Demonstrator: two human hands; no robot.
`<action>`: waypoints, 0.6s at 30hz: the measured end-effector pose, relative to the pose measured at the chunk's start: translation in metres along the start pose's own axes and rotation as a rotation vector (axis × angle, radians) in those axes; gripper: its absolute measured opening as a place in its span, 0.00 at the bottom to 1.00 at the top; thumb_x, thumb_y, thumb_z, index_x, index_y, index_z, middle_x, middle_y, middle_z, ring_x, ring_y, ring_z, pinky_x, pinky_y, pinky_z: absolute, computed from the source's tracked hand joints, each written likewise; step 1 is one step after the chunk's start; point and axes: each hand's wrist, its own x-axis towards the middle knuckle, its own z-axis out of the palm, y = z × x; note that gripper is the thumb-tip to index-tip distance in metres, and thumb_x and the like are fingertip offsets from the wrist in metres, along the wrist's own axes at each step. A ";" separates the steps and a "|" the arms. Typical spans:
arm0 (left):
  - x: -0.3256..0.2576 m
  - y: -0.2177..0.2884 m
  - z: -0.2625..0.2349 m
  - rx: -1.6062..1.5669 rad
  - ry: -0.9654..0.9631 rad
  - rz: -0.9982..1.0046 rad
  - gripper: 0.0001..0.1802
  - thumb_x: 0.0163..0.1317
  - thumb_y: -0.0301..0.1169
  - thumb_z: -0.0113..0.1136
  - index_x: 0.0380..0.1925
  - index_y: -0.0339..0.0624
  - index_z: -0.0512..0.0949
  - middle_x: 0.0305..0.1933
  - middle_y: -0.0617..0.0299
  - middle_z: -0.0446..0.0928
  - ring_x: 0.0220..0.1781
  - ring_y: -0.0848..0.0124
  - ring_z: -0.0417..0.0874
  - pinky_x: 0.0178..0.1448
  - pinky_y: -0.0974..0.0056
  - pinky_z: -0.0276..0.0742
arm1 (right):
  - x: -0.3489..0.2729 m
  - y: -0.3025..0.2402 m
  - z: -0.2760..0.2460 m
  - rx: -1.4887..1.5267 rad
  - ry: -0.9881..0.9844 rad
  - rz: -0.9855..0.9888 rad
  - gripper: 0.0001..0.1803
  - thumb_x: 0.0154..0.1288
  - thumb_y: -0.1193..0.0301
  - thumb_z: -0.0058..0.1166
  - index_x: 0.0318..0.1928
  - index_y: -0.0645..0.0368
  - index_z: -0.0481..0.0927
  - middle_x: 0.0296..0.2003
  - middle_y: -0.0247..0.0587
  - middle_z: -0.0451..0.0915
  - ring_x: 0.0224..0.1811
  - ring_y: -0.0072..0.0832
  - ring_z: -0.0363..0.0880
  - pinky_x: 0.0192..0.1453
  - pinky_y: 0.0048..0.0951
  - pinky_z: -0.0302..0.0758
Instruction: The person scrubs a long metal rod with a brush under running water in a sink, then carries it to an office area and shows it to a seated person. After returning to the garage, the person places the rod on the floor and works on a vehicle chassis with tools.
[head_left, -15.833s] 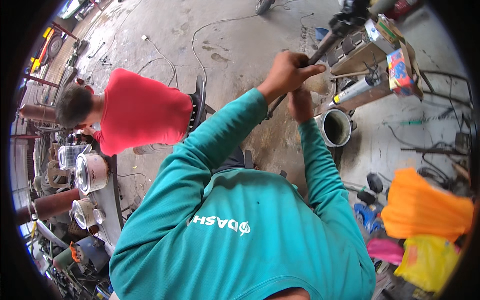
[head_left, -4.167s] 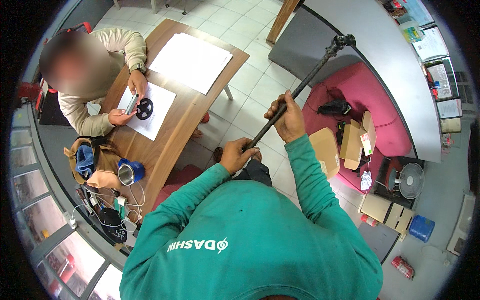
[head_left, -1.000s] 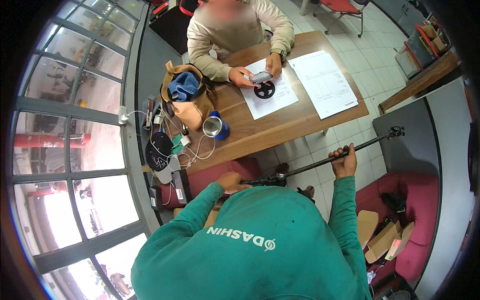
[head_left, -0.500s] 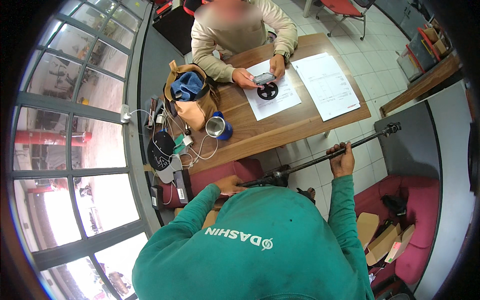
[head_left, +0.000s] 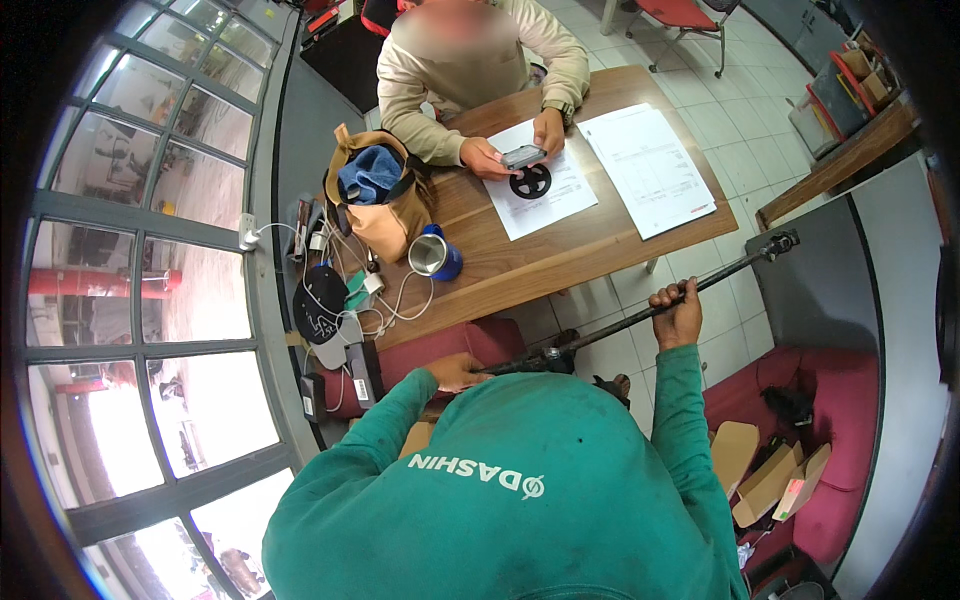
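A long dark metal shaft (head_left: 625,322) slants across in front of my chest, with a yoke-like joint (head_left: 778,245) at its far right end. My right hand (head_left: 677,313) is closed around the shaft right of its middle, fingers wrapped over it. At the lower left end, my left hand (head_left: 457,372) grips the shaft, and some of its fingers are out of sight. A thicker collar (head_left: 552,354) sits on the shaft just above my green sweatshirt, which hides part of the lower end. Tabletop and shaft are apart where both show.
Beyond stands a wooden table (head_left: 480,270) with papers (head_left: 650,175), a blue mug (head_left: 436,255), a tan bag (head_left: 385,215) and tangled cables. Across it sits a person holding a phone (head_left: 523,157) above a black spoked disc (head_left: 531,182). A red sofa (head_left: 835,440) bears opened cartons at right.
The shaft's far right end has risen slightly, and the joint there has turned a little. Both hands keep their hold. My view has shifted slightly.
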 end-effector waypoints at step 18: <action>-0.006 -0.014 0.022 0.256 0.350 0.125 0.25 0.70 0.49 0.60 0.46 0.35 0.85 0.42 0.42 0.85 0.43 0.53 0.87 0.48 0.51 0.79 | 0.042 0.028 -0.018 -0.195 -0.087 -0.121 0.20 0.82 0.51 0.43 0.33 0.49 0.68 0.22 0.29 0.62 0.22 0.24 0.60 0.32 0.33 0.64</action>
